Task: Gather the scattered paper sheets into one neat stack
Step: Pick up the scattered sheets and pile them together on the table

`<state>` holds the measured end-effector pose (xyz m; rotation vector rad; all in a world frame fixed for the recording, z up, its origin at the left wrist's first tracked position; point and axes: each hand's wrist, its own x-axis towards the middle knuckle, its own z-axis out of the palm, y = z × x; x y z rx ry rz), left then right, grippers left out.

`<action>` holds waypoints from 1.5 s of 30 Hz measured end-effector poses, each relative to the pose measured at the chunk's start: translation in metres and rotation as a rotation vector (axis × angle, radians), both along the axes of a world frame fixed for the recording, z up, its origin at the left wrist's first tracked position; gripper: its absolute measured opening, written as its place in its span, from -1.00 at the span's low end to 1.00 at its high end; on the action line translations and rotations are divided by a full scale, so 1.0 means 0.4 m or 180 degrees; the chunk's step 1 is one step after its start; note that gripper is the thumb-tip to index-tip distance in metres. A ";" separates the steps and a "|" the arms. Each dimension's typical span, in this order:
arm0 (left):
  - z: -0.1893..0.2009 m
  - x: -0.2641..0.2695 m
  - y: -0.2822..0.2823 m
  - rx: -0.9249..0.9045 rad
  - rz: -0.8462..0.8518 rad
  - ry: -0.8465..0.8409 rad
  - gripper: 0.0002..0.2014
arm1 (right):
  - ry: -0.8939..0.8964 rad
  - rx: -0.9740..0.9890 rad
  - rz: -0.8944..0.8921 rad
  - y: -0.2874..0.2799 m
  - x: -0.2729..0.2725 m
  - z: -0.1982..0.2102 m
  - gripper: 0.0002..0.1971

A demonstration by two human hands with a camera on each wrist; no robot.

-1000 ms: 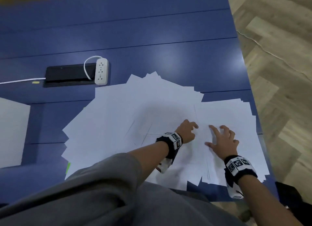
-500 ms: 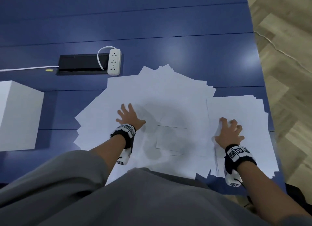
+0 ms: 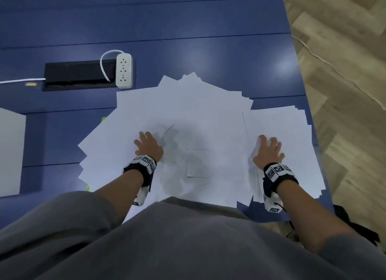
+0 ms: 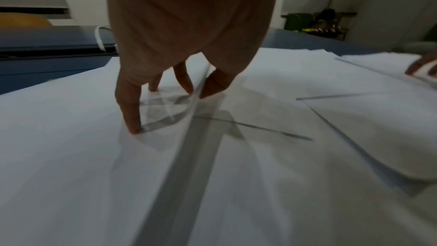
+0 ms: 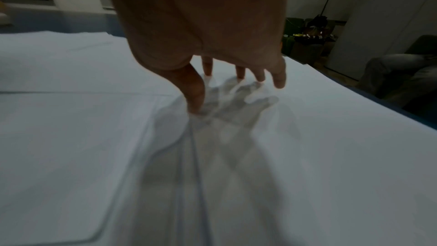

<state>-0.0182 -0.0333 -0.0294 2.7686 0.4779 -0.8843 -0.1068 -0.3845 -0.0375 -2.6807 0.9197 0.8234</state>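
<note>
Both hands flat on the fanned paper sheets point(image 3: 188, 112), left hand point(image 3: 149, 146) and right hand point(image 3: 268, 149) (fingers spread, grasping nothing)

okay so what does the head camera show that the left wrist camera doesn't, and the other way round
Only the head view shows the whole fan of paper sheets, the white power strip, the wooden floor and both forearms. Only the left wrist view shows the left hand's fingertips pressing on the paper, and a room wall behind. Both show the left hand, the right hand and the blue table.
</note>
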 end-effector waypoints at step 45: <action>0.078 -0.019 0.477 -0.1620 0.1043 -0.1005 -0.83 | -0.0405 -0.0016 0.3059 0.592 0.083 0.001 -0.36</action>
